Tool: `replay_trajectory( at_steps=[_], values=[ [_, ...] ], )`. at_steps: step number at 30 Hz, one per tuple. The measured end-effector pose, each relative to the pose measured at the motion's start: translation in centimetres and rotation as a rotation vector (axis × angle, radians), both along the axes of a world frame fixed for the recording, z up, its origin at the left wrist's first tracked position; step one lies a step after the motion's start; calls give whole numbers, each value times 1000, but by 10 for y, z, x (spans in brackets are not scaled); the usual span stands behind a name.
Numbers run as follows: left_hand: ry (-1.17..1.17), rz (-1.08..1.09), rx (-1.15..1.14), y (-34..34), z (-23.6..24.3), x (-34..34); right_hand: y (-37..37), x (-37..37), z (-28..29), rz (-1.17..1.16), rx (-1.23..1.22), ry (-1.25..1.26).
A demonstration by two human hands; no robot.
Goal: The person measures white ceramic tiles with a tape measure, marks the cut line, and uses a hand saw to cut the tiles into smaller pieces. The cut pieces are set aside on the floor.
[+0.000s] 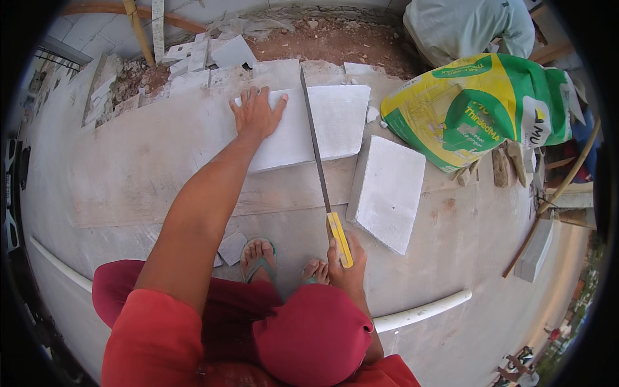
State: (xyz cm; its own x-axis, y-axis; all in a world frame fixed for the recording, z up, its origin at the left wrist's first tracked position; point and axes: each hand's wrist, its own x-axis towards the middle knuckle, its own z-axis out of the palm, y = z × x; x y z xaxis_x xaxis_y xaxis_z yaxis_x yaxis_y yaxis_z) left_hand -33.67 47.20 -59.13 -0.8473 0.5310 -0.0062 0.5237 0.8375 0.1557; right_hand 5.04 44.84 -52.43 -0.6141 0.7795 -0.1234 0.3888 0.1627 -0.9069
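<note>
A long white lightweight block (289, 129) lies flat on the floor in front of me. My left hand (256, 113) presses on its left part, palm down with the fingers spread. My right hand (348, 263) grips the yellow handle of a handsaw (314, 129). The saw's thin dark blade runs away from me across the top of the block, right of my left hand. Whether its teeth have sunk into the block I cannot tell. A shorter, slanted white block piece (390, 190) lies just right of the long block, close to its near corner.
A green and yellow mortar bag (477, 106) lies at the right; beyond it a person in a pale shirt (471, 29) bends down. Broken block pieces (200, 55) and reddish soil (316, 44) line the far side. A white pipe (422, 311) lies near my feet.
</note>
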Motion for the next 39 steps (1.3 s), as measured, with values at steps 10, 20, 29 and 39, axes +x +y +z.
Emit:
replay_trajectory(
  at_steps=[10,20,29,39],
  values=[
    [-47,-36,6,16,10,1,53,-69,2,6,-49,41],
    [-32,-40,-19,19,9,3,-3,34,4,-17,-82,-21],
    [-13,14,0,15,7,-6,2,25,13,-10,-167,3],
    [5,-54,27,25,9,-6,55,-66,-1,-15,-74,87]
  ],
)
